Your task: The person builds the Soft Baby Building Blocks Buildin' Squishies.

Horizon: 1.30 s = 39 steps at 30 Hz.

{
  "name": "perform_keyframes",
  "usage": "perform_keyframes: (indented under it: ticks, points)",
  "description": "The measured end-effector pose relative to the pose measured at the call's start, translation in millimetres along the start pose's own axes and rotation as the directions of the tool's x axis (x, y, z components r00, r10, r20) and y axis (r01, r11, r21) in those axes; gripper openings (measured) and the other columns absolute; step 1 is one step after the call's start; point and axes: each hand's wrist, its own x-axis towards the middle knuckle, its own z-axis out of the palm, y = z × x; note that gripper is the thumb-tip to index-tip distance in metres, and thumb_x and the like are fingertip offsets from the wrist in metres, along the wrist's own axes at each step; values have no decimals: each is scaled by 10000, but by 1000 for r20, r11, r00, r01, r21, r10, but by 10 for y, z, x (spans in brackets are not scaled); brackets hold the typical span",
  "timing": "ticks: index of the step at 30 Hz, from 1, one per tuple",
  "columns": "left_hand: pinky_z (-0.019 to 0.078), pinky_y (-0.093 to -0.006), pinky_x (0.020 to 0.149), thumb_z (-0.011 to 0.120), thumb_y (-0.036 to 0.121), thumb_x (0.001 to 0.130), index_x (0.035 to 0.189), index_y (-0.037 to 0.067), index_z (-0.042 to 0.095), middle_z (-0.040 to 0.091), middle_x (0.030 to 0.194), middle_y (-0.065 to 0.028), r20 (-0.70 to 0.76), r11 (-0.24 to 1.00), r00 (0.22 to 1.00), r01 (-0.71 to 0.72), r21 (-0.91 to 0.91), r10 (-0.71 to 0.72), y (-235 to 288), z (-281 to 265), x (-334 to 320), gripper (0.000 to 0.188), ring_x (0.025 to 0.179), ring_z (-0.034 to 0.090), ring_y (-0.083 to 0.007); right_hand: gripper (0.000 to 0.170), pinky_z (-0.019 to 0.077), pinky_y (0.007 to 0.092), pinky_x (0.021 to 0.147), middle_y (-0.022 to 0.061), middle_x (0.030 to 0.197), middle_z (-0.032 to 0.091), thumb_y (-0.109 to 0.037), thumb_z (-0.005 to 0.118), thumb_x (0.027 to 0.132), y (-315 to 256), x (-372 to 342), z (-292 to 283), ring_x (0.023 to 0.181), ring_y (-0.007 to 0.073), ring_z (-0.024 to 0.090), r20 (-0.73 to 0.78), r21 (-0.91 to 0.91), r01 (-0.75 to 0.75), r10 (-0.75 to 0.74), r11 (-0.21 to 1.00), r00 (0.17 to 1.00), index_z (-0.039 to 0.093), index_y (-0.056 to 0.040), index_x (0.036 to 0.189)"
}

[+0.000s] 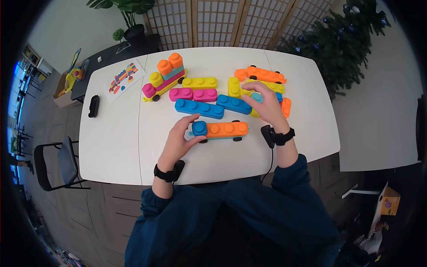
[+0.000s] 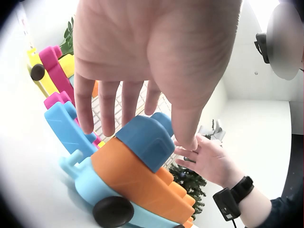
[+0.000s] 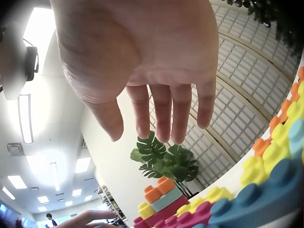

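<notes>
A white worktop (image 1: 111, 147) holds bright toy blocks (image 1: 199, 108). Near the person sits an orange toy car (image 1: 227, 129) with a blue block (image 1: 199, 128) on its left end. The left hand (image 1: 176, 140) has its fingers apart around that block. The right hand (image 1: 268, 107) is above more blocks, fingers apart from its thumb.

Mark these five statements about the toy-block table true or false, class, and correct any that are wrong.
1. The short blue block sits at one end of the orange block on the wheeled toy nearest the person. True.
2. The right hand is holding a yellow block. False: it holds nothing.
3. The left hand is nearer to the short blue block than the right hand is. True.
4. The two blocks at the top of the tallest stack are green. False: they are orange blocks.
5. A printed sheet lies on the table. True.
</notes>
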Motion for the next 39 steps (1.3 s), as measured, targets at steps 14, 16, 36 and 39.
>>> perform_keyframes:
  ticks: [14,16,36,39]
  points:
    - [524,-352,863,817,179,840,1207,89,676,710,1118,-70,85,999,995,51,-13,-49,-28,-7,15,404,996,674,-239,339,488,445,947,113,1151,694,-284,674,908,876,904,715,1112,299,641,290,-419,179,-56,890,955,679,-118,1204]
    - [525,-352,862,819,177,838,1207,90,676,710,1119,-69,83,998,995,52,-17,-50,-55,5,13,406,996,674,-237,348,482,456,960,105,1147,697,-295,683,900,858,986,845,1120,298,639,352,-533,156,50,832,935,675,-122,1201]
    - [541,-359,829,829,150,814,1163,72,676,693,1064,-113,51,999,998,36,-27,-34,27,11,13,389,935,672,-309,303,524,318,932,76,1172,672,-112,712,915,237,36,-112,1062,196,655,97,-29,-145,147,989,984,643,-31,1199]
    - [541,-360,808,829,152,817,1169,80,676,693,1066,-106,47,999,998,39,-24,-38,5,16,9,391,928,672,-304,306,524,308,906,73,1145,674,-115,737,888,204,-348,-105,1007,192,651,97,41,-227,223,973,970,649,-40,1172]
